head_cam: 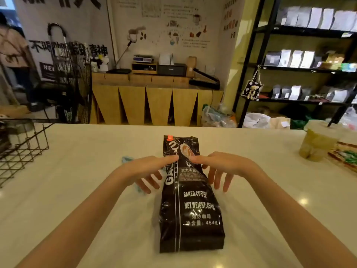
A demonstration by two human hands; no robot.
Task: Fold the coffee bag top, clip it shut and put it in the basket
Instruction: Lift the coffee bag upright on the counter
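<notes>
A black coffee bag (191, 209) with white lettering lies flat on the white counter (77, 190), its flat top end pointing away from me. My left hand (148, 171) rests at the bag's left edge, forefinger tip touching the upper part, fingers spread. My right hand (222, 169) mirrors it on the right side, forefinger on the bag, other fingers hanging apart. A light blue clip (127, 159) lies on the counter just left of my left hand, partly hidden by it. The black wire basket (23, 147) stands at the far left of the counter.
A plastic cup with a yellowish drink and straw (318, 142) stands at the right, beside a wrapped package (345, 155). Beyond the counter are a wooden bench with equipment and dark shelves holding bags.
</notes>
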